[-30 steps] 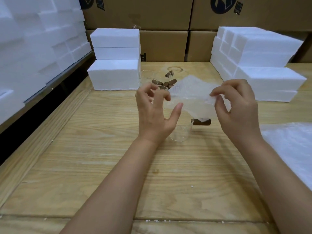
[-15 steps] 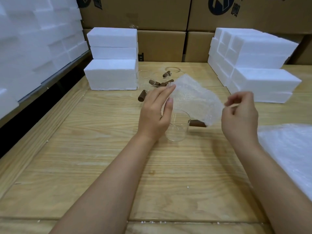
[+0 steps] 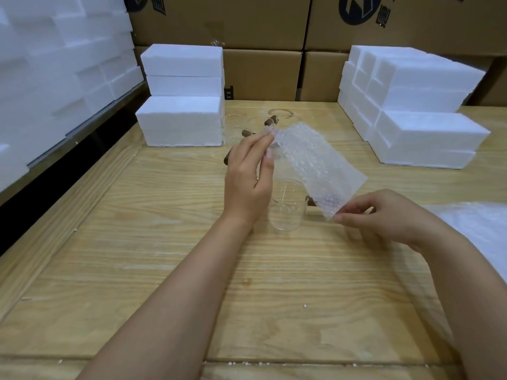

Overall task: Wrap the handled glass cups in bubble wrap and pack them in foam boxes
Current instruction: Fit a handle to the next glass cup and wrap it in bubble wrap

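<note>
A sheet of bubble wrap [image 3: 315,165] is stretched slantwise above the wooden table [image 3: 137,270]. My left hand [image 3: 248,182] pinches its far upper corner with the fingertips. My right hand [image 3: 384,218] pinches its near lower corner. Under the sheet stands a clear glass cup [image 3: 288,209] with a brown handle, partly hidden by the wrap. Several more glass cups with brown handles [image 3: 271,122] stand behind, close to the foam boxes.
Stacked white foam boxes [image 3: 181,119] sit at the back left and more foam boxes [image 3: 422,133] at the back right. A pile of bubble wrap sheets [image 3: 480,231] lies at the right edge. Cardboard cartons line the back, foam pieces the left wall.
The sheet has been pulled out straight. My right hand has dropped toward the table with the lower corner while my left hand keeps the upper corner raised.
</note>
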Action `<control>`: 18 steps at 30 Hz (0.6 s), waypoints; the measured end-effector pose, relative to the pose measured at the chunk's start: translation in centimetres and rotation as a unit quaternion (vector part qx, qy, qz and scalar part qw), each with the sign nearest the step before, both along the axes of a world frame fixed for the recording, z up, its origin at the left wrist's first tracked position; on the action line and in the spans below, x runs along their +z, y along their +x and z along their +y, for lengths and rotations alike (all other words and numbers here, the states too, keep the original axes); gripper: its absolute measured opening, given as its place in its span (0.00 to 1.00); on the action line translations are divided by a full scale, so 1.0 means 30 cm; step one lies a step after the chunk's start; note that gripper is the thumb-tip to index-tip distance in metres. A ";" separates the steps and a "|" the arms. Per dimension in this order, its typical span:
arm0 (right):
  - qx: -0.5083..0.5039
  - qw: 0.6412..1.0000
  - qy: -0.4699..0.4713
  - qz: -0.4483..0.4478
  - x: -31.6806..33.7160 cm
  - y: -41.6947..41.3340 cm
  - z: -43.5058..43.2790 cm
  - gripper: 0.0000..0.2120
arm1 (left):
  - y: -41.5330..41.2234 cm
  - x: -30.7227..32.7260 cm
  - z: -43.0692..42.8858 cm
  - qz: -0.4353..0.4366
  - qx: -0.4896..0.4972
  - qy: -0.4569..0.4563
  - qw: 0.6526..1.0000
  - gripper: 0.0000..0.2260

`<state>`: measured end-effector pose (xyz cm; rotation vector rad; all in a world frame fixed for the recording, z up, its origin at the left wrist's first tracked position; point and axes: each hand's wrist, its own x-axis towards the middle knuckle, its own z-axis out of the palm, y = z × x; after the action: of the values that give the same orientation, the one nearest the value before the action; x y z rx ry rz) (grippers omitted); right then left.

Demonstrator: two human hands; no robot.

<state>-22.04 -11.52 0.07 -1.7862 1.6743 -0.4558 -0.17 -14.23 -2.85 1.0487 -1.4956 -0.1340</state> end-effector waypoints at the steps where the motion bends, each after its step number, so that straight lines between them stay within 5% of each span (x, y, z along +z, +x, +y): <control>1: -0.012 1.000 0.001 -0.019 0.002 0.003 -0.002 0.06 | -0.001 0.001 -0.002 0.002 -0.006 0.007 1.000 0.15; 5: -0.097 0.986 -0.018 -0.133 -0.015 0.023 -0.016 0.17 | -0.006 0.001 -0.001 -0.008 -0.011 0.011 1.000 0.15; 8: -0.158 0.961 -0.079 -0.213 -0.027 0.043 -0.025 0.13 | -0.006 0.004 0.000 -0.019 -0.014 0.000 1.000 0.15; 12: -0.076 0.982 -0.039 -0.170 -0.035 0.050 -0.011 0.13 | -0.015 0.007 -0.004 -0.014 -0.031 -0.008 0.999 0.15; 15: -0.028 0.990 -0.013 -0.137 -0.047 0.062 -0.008 0.05 | -0.018 0.010 -0.011 -0.008 -0.048 -0.007 0.999 0.17; 18: -0.020 0.977 0.008 -0.212 -0.043 0.063 -0.008 0.03 | -0.019 0.016 -0.012 0.022 -0.055 0.033 0.998 0.16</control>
<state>-20.15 -11.75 -1.21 -1.5127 1.4096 -0.7779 -0.75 -14.58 -2.39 1.0089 -1.5174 -0.2844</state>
